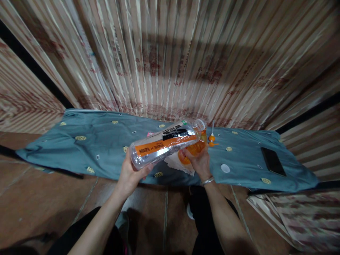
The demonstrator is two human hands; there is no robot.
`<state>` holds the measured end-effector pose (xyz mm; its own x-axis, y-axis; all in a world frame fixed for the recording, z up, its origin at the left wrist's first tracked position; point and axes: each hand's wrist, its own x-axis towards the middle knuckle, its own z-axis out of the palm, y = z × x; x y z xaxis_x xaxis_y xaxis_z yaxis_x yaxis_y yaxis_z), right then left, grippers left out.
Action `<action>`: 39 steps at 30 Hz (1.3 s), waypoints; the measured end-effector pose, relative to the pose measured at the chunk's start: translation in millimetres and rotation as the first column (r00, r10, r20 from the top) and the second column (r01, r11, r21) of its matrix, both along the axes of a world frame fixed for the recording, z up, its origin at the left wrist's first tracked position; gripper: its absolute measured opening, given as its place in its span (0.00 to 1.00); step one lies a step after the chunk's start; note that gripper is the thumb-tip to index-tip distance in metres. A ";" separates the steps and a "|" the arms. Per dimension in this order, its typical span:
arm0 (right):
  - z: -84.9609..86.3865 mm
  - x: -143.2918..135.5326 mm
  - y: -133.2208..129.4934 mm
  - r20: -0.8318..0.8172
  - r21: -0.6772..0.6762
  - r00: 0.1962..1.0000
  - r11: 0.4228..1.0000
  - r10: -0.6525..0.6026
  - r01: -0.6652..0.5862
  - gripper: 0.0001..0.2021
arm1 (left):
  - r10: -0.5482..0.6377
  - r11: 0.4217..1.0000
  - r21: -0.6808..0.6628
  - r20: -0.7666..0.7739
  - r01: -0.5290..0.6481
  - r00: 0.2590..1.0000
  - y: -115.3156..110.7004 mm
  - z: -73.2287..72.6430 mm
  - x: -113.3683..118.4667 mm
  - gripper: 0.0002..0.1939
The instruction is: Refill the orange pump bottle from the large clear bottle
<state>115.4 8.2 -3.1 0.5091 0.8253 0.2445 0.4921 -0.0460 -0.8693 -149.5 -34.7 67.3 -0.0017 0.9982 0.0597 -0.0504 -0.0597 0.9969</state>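
My left hand [131,171] is wrapped round the base of a clear plastic bottle [164,143] with an orange, white and black label. The bottle is tilted, its uncapped mouth up at the right, over an orange see-through bottle [196,147]. Around this orange bottle my right hand [200,161] is closed; its mouth is hidden behind the clear bottle's neck. An orange pump head [211,139] with a thin pale tube lies just to the right. A round white cap [225,168] rests on the cloth near my right wrist.
A blue-green cloth [79,152] with yellow prints covers the low surface. White tissue [180,164] lies beneath the bottles. A black phone [273,161] is at the right. Pleated curtains [164,53] hang behind, with dark poles [39,67] at the sides.
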 end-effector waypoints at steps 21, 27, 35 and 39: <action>-9.9 5.5 5.5 0.021 0.062 1.000 0.998 0.003 -0.004 0.36 | 0.009 0.958 -0.260 0.457 0.124 0.889 8.9 -34.1 21.9 0.34; -8.7 4.1 4.7 0.057 0.060 0.998 0.998 -0.012 0.009 0.36 | -0.009 0.937 -0.283 0.562 0.203 0.827 11.7 -39.5 26.8 0.41; -8.6 5.3 3.9 0.082 0.047 0.996 0.998 0.036 -0.040 0.37 | 0.048 0.942 -0.276 0.676 0.192 0.736 16.3 -52.1 30.6 0.36; -7.6 4.6 3.4 0.084 0.042 0.995 0.998 0.045 -0.049 0.37 | 0.067 0.938 -0.284 0.712 0.199 0.699 17.2 -51.9 35.6 0.33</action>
<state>120.0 11.6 -10.7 0.4461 0.8353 0.3213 0.5637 0.0166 -0.8258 -113.9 -17.4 15.4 0.1560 0.9566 -0.2460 -0.7320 0.2792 0.6215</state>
